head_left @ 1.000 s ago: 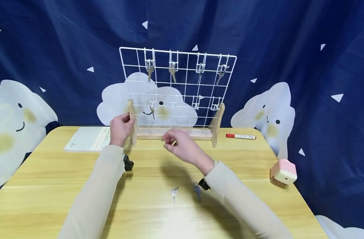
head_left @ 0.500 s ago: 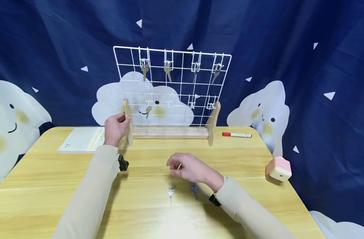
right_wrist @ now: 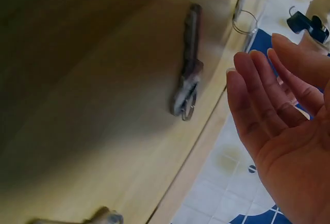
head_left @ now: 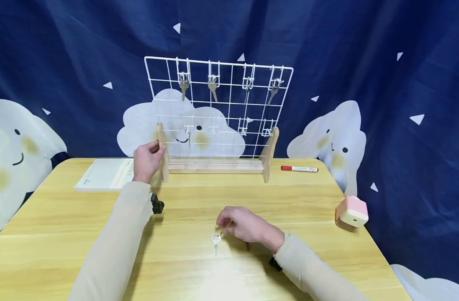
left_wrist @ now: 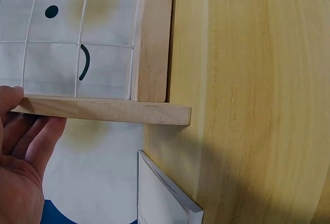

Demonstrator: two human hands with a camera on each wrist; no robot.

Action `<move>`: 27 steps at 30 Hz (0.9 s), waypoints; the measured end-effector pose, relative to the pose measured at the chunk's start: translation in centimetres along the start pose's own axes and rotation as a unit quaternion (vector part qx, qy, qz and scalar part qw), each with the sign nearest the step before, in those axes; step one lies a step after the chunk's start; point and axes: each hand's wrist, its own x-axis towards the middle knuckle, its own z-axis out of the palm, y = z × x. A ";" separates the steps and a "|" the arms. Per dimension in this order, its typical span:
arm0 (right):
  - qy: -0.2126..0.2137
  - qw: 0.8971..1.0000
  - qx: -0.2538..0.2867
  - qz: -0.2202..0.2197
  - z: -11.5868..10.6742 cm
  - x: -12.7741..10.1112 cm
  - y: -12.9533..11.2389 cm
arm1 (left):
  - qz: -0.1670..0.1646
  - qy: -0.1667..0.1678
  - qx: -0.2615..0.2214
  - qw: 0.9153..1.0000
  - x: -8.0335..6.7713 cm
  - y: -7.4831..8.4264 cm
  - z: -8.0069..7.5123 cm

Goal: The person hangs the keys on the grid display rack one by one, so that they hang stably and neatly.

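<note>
A white wire grid rack [head_left: 218,108] on a wooden base stands at the back of the table. Several keys hang on its hooks, one low on the left [head_left: 188,136]. My left hand [head_left: 148,156] grips the rack's left wooden post [head_left: 162,154]; in the left wrist view the left hand [left_wrist: 20,146] has its thumb on top of the post [left_wrist: 103,109]. My right hand [head_left: 223,223] hovers low over the table, fingers relaxed and holding nothing, just right of a silver key [head_left: 215,240]. Under that right hand [right_wrist: 263,84] lies a dark key [right_wrist: 190,64].
A white notebook [head_left: 105,173] lies left of the rack, beside the post. A red-capped marker [head_left: 298,169] lies to the rack's right. A pink and cream block [head_left: 351,214] sits near the right edge of the wooden table [head_left: 327,259]. A blue cloud-print curtain hangs behind.
My right hand has drawn back from the rack and come down to the table beside the silver key, covering the dark key. The left hand has stayed on the post.
</note>
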 end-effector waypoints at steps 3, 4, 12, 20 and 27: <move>-0.001 1.000 -0.011 0.002 0.1 0.1 0.2 | 0.002 0.002 0.002 1.000 0.1 0.0 0.1; -0.001 1.000 -0.014 0.002 0.2 0.1 0.2 | 0.002 0.002 0.004 1.000 0.1 0.0 0.1; -0.015 0.999 -0.051 0.008 0.6 0.3 0.1 | 0.006 0.002 0.005 1.000 -0.1 0.0 0.0; -0.016 0.996 -0.085 -0.022 0.6 0.4 0.1 | 0.009 0.005 0.008 1.000 -0.2 0.1 0.0; -0.020 0.995 -0.090 -0.035 0.8 0.7 0.3 | 0.011 0.007 0.007 1.000 -0.5 0.3 0.1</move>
